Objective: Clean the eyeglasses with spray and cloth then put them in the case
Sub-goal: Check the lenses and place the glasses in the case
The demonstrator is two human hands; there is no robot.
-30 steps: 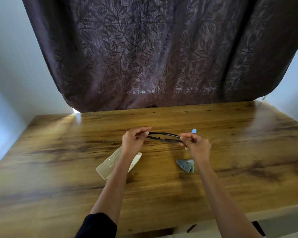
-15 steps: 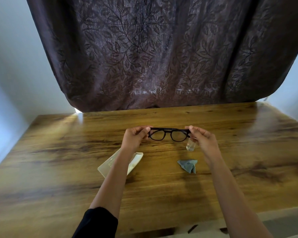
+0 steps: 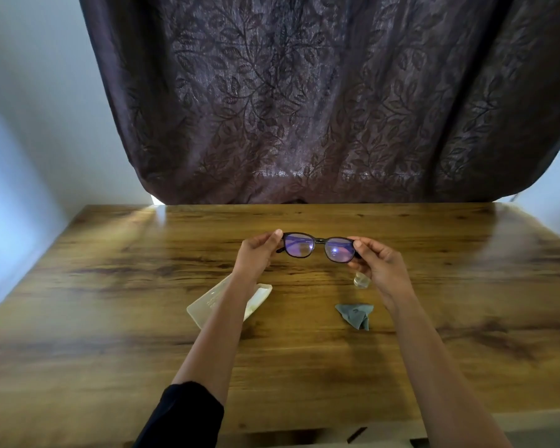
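Observation:
Dark-framed eyeglasses (image 3: 318, 248) are held up above the table with the lenses facing me and showing a purple glare. My left hand (image 3: 256, 255) pinches the frame's left end and my right hand (image 3: 381, 265) pinches its right end. A small clear spray bottle (image 3: 361, 281) stands on the table just under my right hand, partly hidden by it. A crumpled grey-blue cloth (image 3: 353, 315) lies in front of the bottle. The pale translucent case (image 3: 207, 304) lies open on the table beneath my left forearm, which hides its middle.
The wooden table (image 3: 110, 334) spreads wide on both sides of the hands. A dark patterned curtain (image 3: 304, 108) hangs behind the far edge. Pale walls (image 3: 29, 124) close in left and right.
The eyeglasses were raised off the table and tilted up, from edge-on to lenses facing me. Both hands rose with them. The spray bottle's base is now uncovered.

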